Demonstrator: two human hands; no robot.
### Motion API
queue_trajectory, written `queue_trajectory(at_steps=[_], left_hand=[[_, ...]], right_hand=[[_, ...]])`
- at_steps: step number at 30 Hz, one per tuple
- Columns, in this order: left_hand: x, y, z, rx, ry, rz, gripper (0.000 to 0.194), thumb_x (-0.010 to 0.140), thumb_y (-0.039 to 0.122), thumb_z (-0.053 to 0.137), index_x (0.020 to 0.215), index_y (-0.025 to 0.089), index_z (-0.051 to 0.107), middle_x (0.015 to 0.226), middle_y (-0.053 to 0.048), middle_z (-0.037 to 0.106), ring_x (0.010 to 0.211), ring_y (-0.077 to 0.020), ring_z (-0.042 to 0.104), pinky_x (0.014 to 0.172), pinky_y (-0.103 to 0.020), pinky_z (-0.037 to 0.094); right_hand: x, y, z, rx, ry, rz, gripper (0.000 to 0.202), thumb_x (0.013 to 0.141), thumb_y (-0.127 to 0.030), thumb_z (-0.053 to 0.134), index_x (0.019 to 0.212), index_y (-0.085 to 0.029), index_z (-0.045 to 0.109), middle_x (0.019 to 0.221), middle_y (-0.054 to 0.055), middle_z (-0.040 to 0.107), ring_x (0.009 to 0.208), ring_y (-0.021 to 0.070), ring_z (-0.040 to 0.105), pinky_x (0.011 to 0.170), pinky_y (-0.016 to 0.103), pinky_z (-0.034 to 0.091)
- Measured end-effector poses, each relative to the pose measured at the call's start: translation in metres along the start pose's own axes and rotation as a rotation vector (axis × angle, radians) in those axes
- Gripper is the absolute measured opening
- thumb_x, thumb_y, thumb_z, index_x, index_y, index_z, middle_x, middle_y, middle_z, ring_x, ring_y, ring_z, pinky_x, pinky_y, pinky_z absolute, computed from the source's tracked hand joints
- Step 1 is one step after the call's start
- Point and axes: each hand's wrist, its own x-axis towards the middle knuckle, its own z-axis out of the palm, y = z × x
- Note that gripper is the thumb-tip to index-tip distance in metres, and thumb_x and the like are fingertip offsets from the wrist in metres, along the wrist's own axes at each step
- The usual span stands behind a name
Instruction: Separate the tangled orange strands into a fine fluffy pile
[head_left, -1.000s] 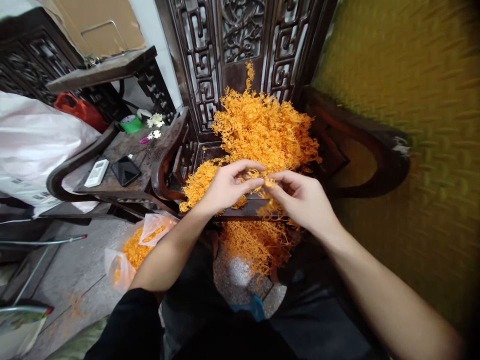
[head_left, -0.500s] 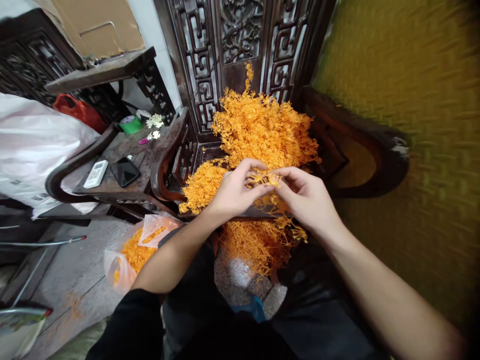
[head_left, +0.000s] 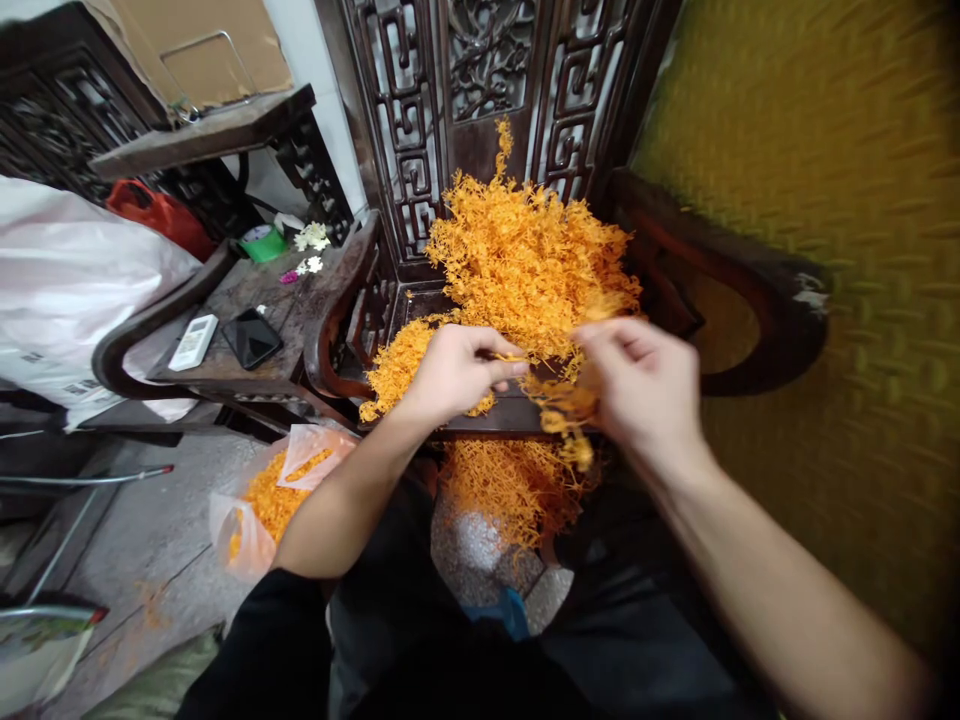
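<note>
A large heap of orange tangled strands (head_left: 525,250) lies on the dark wooden chair seat, against its carved back. To its left is a smaller orange pile (head_left: 397,370), beside my left hand (head_left: 457,370), whose thumb and fingers pinch a small orange piece. My right hand (head_left: 649,385), blurred by motion, is closed on an orange strand cluster (head_left: 566,410) that dangles over the seat's front edge. Below the seat, between my legs, more orange strands (head_left: 517,485) hang or lie; what supports them is unclear.
An open plastic bag (head_left: 244,540) with orange pieces stands on the floor at left. The side table (head_left: 292,350) bears a phone (head_left: 252,338), a white remote (head_left: 193,343), green tape (head_left: 262,243) and small flowers. The chair's curved armrest (head_left: 780,290) is at right.
My hands have moved apart; the right one has gone right with the dangling cluster, while the left keeps a small piece. The view has shifted slightly.
</note>
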Motion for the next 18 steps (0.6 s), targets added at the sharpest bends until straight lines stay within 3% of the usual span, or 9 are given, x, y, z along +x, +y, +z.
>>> queue_trajectory(at_steps=[2, 3, 5, 8, 10, 12, 15, 18], left_hand=[[0.000, -0.001, -0.011, -0.096, 0.012, -0.013, 0.027, 0.070, 0.036, 0.091, 0.080, 0.016, 0.076, 0.060, -0.001, 0.065, 0.051, -0.0104, 0.055, 0.049, -0.026, 0.042], [0.002, -0.002, -0.015, -0.149, 0.005, -0.011, 0.027, 0.070, 0.035, 0.091, 0.082, 0.017, 0.075, 0.062, 0.000, 0.065, 0.052, -0.0096, 0.054, 0.049, -0.026, 0.042], [0.006, -0.004, -0.020, -0.293, -0.051, -0.048, 0.026, 0.071, 0.031, 0.087, 0.090, 0.019, 0.075, 0.068, 0.000, 0.063, 0.057, -0.0092, 0.053, 0.049, -0.024, 0.040], [0.017, -0.008, -0.022, -0.595, -0.213, -0.253, 0.020, 0.072, 0.029, 0.076, 0.088, 0.020, 0.068, 0.077, -0.004, 0.060, 0.063, -0.0115, 0.054, 0.044, -0.021, 0.029], [0.023, -0.010, -0.023, -0.731, -0.297, -0.373, 0.024, 0.075, 0.040, 0.071, 0.079, 0.020, 0.058, 0.080, -0.006, 0.058, 0.062, -0.0116, 0.051, 0.042, -0.020, 0.019], [0.025, -0.011, -0.022, -0.718, -0.311, -0.402, 0.041, 0.083, 0.056, 0.065, 0.072, 0.021, 0.048, 0.078, -0.005, 0.055, 0.056, -0.0090, 0.043, 0.043, -0.021, 0.014], [0.018, -0.014, -0.012, -0.439, -0.224, -0.275, 0.054, 0.088, 0.072, 0.061, 0.073, 0.023, 0.043, 0.069, 0.002, 0.046, 0.049, -0.0069, 0.030, 0.044, -0.023, 0.016], [0.008, -0.018, 0.005, -0.045, -0.170, 0.047, 0.048, 0.087, 0.069, 0.069, 0.085, 0.022, 0.057, 0.071, 0.002, 0.056, 0.059, -0.0104, 0.046, 0.056, -0.027, 0.038]], right_hand=[[0.014, 0.001, -0.012, 0.119, 0.300, 0.010, 0.016, 0.081, -0.028, 0.077, 0.072, -0.022, 0.065, 0.059, 0.000, 0.051, 0.050, 0.0125, 0.039, 0.052, 0.033, 0.032], [0.018, 0.000, -0.016, 0.136, 0.339, 0.007, 0.015, 0.082, -0.027, 0.076, 0.072, -0.023, 0.066, 0.058, -0.001, 0.048, 0.050, 0.0125, 0.038, 0.052, 0.034, 0.032], [0.017, -0.001, -0.017, 0.002, 0.112, 0.007, 0.014, 0.081, -0.031, 0.077, 0.074, -0.021, 0.070, 0.063, 0.002, 0.057, 0.054, 0.0134, 0.044, 0.056, 0.033, 0.035], [0.000, -0.004, -0.002, -0.174, -0.315, -0.031, 0.023, 0.085, -0.039, 0.071, 0.070, -0.020, 0.070, 0.067, 0.001, 0.061, 0.060, 0.0139, 0.050, 0.060, 0.030, 0.037], [-0.011, -0.005, 0.011, -0.195, -0.473, -0.036, 0.028, 0.086, -0.039, 0.066, 0.066, -0.020, 0.066, 0.062, 0.000, 0.057, 0.059, 0.0133, 0.048, 0.058, 0.029, 0.037], [-0.017, -0.004, 0.020, -0.206, -0.564, -0.024, 0.030, 0.087, -0.039, 0.064, 0.064, -0.019, 0.063, 0.060, -0.001, 0.054, 0.058, 0.0128, 0.046, 0.057, 0.028, 0.036], [-0.017, 0.000, 0.024, -0.226, -0.645, -0.002, 0.033, 0.087, -0.043, 0.064, 0.064, -0.019, 0.060, 0.058, -0.002, 0.051, 0.055, 0.0118, 0.042, 0.053, 0.027, 0.032], [-0.016, 0.002, 0.023, -0.222, -0.680, -0.005, 0.037, 0.087, -0.045, 0.063, 0.062, -0.020, 0.054, 0.056, -0.003, 0.045, 0.053, 0.0103, 0.037, 0.051, 0.026, 0.028]])
